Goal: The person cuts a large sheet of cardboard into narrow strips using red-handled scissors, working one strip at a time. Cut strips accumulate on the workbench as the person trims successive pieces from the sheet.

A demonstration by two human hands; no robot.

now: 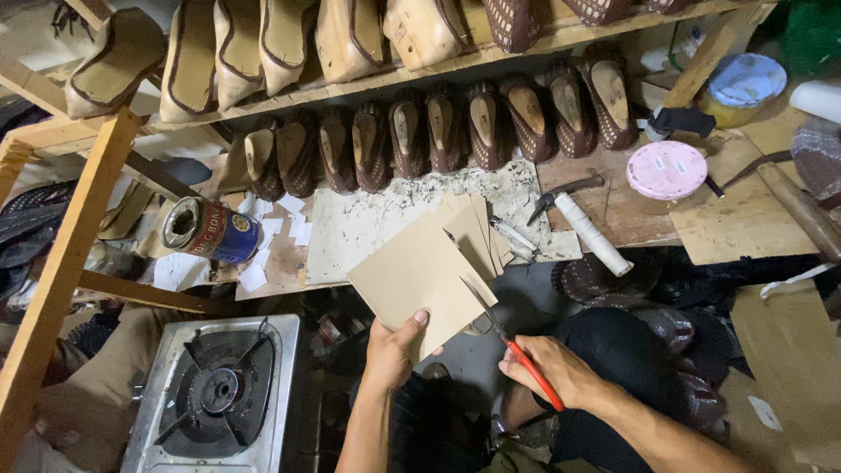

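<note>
**Scissors biting into the card sheet**

Right now my left hand point(392, 349) pinches the lower edge of a tan cardboard sheet point(420, 276), thumb on top and fingers curled beneath, so it stays flat and tilted up toward me. My right hand point(552, 368) is closed around the red handles of the scissors point(504, 337), blades set into the sheet's right edge just beyond my knuckles. More cut tan pieces point(477, 232) lie past the sheet on the workbench point(613, 219), near a hammer point(565, 194). A gas stove point(219, 394) sits left of my wrist.
</note>
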